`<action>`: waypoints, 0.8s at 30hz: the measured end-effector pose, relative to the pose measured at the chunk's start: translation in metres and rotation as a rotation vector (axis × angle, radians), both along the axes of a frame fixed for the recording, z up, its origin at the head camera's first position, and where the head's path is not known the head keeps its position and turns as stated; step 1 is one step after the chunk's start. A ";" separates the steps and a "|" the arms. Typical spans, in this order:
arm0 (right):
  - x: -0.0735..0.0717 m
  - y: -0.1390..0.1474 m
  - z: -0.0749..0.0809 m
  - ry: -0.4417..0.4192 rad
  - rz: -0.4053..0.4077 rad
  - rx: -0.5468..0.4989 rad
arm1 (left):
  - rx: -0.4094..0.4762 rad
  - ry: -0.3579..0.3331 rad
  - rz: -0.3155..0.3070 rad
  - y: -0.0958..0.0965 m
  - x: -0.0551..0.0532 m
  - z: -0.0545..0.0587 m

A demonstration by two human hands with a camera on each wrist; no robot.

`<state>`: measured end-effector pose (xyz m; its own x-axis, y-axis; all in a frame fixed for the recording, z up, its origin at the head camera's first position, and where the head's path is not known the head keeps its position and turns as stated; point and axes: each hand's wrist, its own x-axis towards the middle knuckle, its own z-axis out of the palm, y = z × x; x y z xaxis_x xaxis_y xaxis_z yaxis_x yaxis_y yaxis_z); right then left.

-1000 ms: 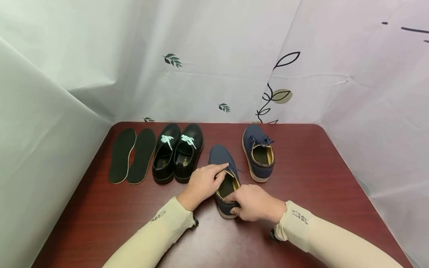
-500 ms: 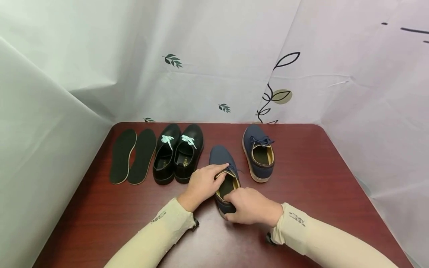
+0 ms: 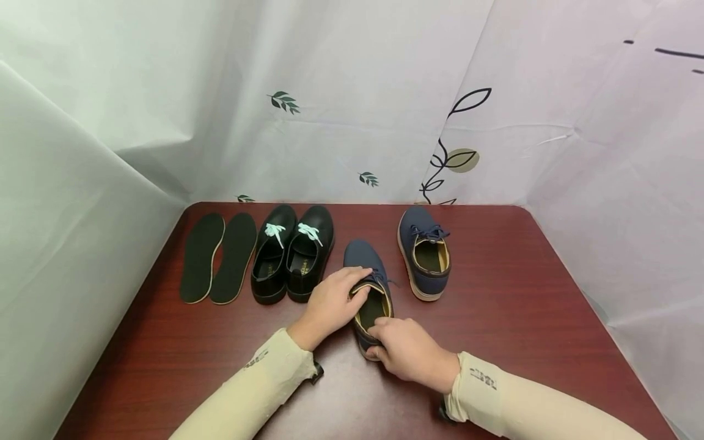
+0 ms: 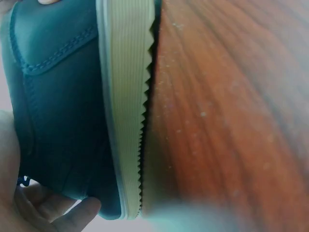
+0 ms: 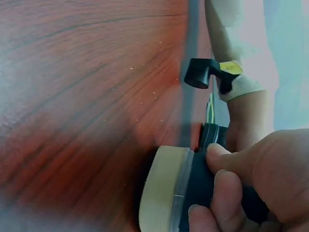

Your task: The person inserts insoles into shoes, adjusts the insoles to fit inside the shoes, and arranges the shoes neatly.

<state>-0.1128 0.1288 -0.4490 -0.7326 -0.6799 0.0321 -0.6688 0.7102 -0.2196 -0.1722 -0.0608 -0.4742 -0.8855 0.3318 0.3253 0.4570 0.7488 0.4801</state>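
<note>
A navy lace-up shoe [image 3: 363, 253] with a pale ridged sole stands on the table, toe pointing away. My left hand [image 3: 332, 299] grips it across the lacing, thumb at the collar's edge. At the heel, my right hand [image 3: 409, 351] pinches the back collar, with fingertips over the rim and the thumb on the outside. A dark insole [image 3: 374, 307] shows inside the opening. In the left wrist view, the shoe's side [image 4: 63, 106] fills the left half. The right wrist view has the heel's pale sole [image 5: 164, 188] beside my curled fingers.
The matching navy shoe [image 3: 420, 244] stands behind to the right. Two black shoes [image 3: 277, 244] with mint laces stand side by side at the left, next to two dark insoles [image 3: 203, 256] on the red-brown table [image 3: 495, 275]. A white patterned curtain [image 3: 341, 110] closes off the back.
My right hand has shifted slightly at the heel, its wrist dropping a little toward me, still at the collar. My left hand and the shoe stay nearly in place.
</note>
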 end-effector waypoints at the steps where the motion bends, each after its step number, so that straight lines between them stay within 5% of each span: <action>1: 0.001 0.000 -0.001 0.006 -0.003 -0.005 | 0.014 -0.016 -0.001 -0.001 0.000 0.000; 8: 0.006 0.005 -0.008 0.063 0.008 -0.054 | 0.334 -0.133 -0.019 -0.008 -0.003 -0.002; 11: 0.009 0.007 -0.011 0.123 0.023 -0.064 | 0.463 -0.199 0.050 -0.009 -0.004 -0.001; 15: 0.014 0.008 -0.014 0.185 0.049 -0.075 | 0.678 -0.457 0.172 -0.008 -0.003 0.001; 19: 0.017 0.009 -0.017 0.219 0.065 -0.087 | 0.983 -0.797 0.187 -0.007 0.001 -0.001; 21: 0.018 0.010 -0.018 0.235 0.067 -0.089 | 1.085 -0.897 0.155 -0.007 0.004 -0.003; 24: 0.019 0.011 -0.020 0.259 0.072 -0.088 | 1.140 -0.920 0.099 -0.008 0.007 -0.003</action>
<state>-0.0939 0.1401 -0.4690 -0.6419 -0.7163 0.2737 -0.7590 0.6444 -0.0934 -0.1653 -0.0691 -0.4770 -0.9245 0.2147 -0.3149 -0.3596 -0.2173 0.9074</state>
